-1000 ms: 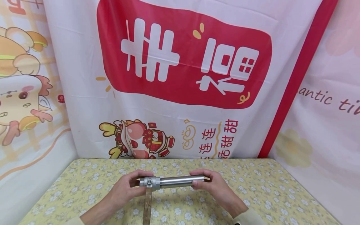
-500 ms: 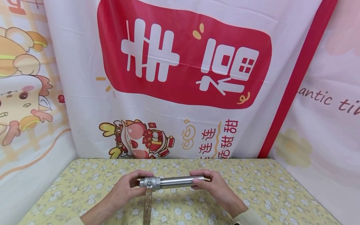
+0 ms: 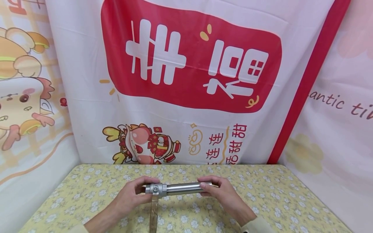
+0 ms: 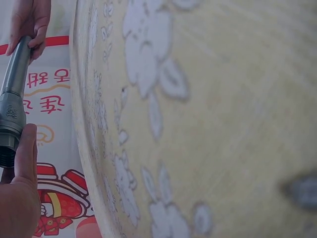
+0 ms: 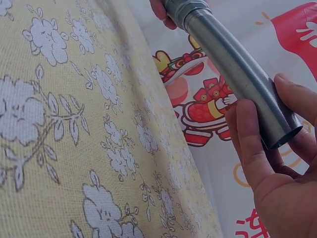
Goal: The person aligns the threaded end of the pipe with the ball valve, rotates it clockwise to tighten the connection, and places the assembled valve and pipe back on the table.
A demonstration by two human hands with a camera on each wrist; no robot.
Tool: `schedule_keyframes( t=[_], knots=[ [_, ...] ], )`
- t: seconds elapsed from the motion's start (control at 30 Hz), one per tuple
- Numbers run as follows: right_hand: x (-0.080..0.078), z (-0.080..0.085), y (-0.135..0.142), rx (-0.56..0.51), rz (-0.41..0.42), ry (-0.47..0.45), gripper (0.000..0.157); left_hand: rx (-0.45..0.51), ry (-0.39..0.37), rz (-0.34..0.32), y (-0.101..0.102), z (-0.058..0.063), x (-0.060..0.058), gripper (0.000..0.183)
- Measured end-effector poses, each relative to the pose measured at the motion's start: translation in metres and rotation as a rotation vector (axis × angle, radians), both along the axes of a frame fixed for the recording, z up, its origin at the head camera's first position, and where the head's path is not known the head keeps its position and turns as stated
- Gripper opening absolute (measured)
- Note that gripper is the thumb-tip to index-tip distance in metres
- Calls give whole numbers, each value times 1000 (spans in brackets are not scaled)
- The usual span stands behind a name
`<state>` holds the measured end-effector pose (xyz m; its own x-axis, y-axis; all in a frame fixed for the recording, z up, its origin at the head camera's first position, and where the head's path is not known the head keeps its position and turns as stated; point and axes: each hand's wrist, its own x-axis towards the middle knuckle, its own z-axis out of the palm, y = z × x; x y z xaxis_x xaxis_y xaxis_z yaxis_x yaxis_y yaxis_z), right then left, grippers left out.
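A steel ball valve [image 3: 155, 189] with a long flat lever handle [image 3: 153, 212] is joined to a shiny metal pipe [image 3: 184, 188]. Both are held level above the table. My left hand [image 3: 128, 195] grips the valve end between thumb and fingers, and the lever hangs down towards me. At the other end, my right hand [image 3: 225, 194] pinches the pipe near its free end. The right wrist view shows that the pipe [image 5: 242, 69] has an open round mouth. In the left wrist view, threads show inside the valve's open end, beside the left hand [image 4: 22, 193].
A table [image 3: 247, 207] under a yellow floral cloth spreads below both hands. Behind it hangs a white and red printed curtain [image 3: 189, 74]. More printed cloth closes in the left [image 3: 29, 113] and right [image 3: 335, 129] sides.
My right thumb has moved up over the near side of the pipe, and its fingers have shifted a little. The valve and lever have slid very slightly right. The left hand's grip looks the same.
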<state>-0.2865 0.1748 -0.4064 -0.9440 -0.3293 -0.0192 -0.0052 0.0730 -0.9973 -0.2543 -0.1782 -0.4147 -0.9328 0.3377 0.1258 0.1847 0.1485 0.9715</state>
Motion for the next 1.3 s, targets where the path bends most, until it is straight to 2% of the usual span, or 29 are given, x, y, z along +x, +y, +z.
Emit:
schedule_keyframes(
  t=[0.23,0.43,0.7,1.3],
  knots=[
    [1,1,-2,-3,-16,5,39,-6,-15,13,1,0,0,44],
    [3,2,-1,-8,16,21,37,-11,-14,16,0,0,1,43],
    [3,3,0,22,63,37,46,-24,-37,48,0,3,1,44],
    [3,4,2,26,85,40,46,-7,-44,34,0,4,1,45]
  ],
)
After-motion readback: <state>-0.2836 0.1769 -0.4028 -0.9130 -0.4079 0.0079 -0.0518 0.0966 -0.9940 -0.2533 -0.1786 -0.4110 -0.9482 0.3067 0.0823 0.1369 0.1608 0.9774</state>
